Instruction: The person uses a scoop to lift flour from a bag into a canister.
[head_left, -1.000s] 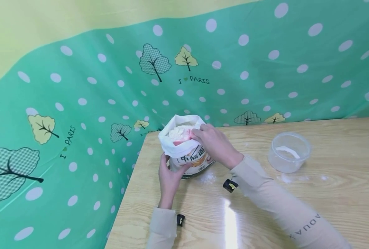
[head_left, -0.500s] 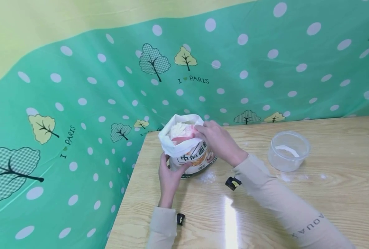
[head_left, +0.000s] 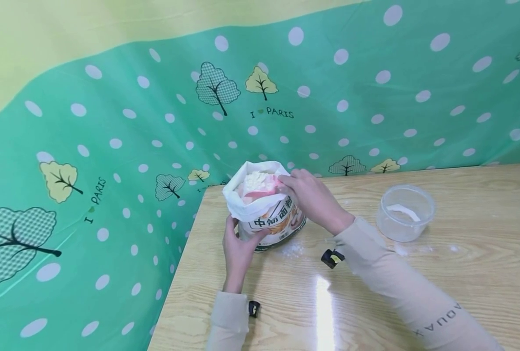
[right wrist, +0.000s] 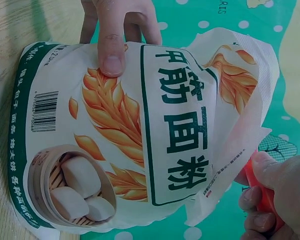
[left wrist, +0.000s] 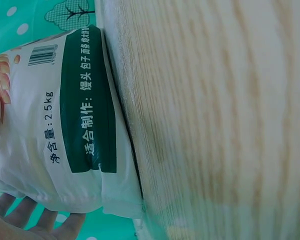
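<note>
Flour bag (head_left: 268,212): stands upright, or nearly so, on the far left part of the wooden table (head_left: 286,307), just in front of the green cloth (head_left: 128,131). Step in hand, as judged: scooping flour (head_left: 255,180), with a load gathered. The left hand (head_left: 240,251) is spread wide round the bag and grips it, thumb on the printed front. The right hand (head_left: 314,200) is closed round the handle of a pink scoop (head_left: 263,190) at the bag's mouth; whether the scoop rests on anything beneath cannot be told. Next move seems to call for a level scoop, clear of the rim, and a steady bag.

Materials, in descending size. Cloth: soft, white-dotted, tree-printed, shallow folds. Table: pale grain, glossy, one bright reflection. Bag: thin, flexible, white, creased toward its flared mouth; wheat ears, steamer of buns and bold dark characters on the front, green band at the base. Tub (head_left: 405,229): round, clear, well apart from the bag; white curved patch (head_left: 403,213) within, nature unclear. Scoop: smooth, probably plastic, redder in the right wrist view. Flour: crumbly, heaped. Powder specks (head_left: 292,249): fine, scattered beside the bag.
</note>
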`<state>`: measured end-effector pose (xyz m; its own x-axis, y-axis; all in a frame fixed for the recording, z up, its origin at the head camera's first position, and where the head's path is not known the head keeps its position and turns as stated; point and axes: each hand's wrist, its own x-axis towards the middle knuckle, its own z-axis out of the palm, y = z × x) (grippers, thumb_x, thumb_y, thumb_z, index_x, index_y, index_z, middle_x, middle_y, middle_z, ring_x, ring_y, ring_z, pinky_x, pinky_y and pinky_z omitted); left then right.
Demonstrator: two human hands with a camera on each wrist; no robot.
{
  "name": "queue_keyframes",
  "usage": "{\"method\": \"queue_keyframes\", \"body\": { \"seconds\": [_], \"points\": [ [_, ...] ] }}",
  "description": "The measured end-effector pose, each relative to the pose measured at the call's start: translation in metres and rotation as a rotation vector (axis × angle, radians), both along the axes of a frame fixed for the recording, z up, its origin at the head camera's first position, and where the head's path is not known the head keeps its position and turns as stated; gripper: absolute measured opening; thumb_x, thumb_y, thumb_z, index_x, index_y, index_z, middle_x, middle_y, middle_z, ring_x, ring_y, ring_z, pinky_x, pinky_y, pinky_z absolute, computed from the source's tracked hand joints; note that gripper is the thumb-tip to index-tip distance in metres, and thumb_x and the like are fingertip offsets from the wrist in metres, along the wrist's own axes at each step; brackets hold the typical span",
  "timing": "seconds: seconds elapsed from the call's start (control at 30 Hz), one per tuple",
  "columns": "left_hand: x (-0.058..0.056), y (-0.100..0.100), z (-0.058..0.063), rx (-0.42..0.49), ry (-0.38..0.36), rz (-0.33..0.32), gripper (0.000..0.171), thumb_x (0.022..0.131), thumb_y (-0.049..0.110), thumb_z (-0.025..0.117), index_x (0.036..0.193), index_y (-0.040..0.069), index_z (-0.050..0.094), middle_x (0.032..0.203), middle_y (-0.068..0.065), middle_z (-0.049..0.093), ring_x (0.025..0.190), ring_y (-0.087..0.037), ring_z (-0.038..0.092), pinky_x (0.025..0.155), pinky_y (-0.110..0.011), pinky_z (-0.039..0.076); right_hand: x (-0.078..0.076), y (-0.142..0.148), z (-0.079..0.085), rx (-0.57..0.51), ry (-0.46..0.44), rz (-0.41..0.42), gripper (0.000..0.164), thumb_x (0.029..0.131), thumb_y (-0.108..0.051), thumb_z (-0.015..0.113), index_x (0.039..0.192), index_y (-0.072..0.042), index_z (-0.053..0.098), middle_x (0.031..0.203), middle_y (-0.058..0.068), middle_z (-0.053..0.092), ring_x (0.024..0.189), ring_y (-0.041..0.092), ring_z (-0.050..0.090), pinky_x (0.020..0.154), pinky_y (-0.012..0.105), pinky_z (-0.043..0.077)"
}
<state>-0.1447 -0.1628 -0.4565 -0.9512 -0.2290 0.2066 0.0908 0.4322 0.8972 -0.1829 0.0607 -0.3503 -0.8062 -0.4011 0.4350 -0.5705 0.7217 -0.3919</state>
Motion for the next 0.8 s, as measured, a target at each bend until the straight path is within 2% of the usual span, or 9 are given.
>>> {"method": "queue_keyframes", "body": {
  "seconds": [0.2,0.4,0.8],
  "points": [
    [0.001,0.000,0.001,0.004,0.005,-0.003,0.093,0.065,0.046,0.091,0.143,0.026,0.045,0.138,0.004,0.054,0.133,-0.020,0.045,0.112,-0.055,0.035,0.002,0.003,0.000,-0.021,-0.016,-0.008,0.031,0.100,-0.019,0.060,0.126,-0.004,0.065,0.096,0.009,0.065,0.088,0.024,0.056,0.076,0.036,0.052],
    [0.001,0.000,0.001,0.002,0.010,-0.008,0.093,0.065,0.046,0.091,0.143,0.026,0.044,0.138,0.004,0.054,0.133,-0.021,0.045,0.114,-0.055,0.034,0.003,0.006,-0.001,-0.090,-0.066,-0.027,0.032,0.101,-0.019,0.057,0.129,-0.004,0.064,0.090,0.006,0.061,0.083,0.021,0.051,0.072,0.032,0.048],
    [0.002,0.000,0.001,0.004,0.013,-0.012,0.092,0.065,0.044,0.091,0.143,0.025,0.044,0.138,0.003,0.055,0.133,-0.021,0.045,0.114,-0.055,0.034,0.007,0.016,-0.003,-0.115,-0.032,-0.032,0.033,0.103,-0.020,0.053,0.130,-0.004,0.064,0.088,0.005,0.058,0.084,0.021,0.050,0.072,0.033,0.049]
  ]
}}
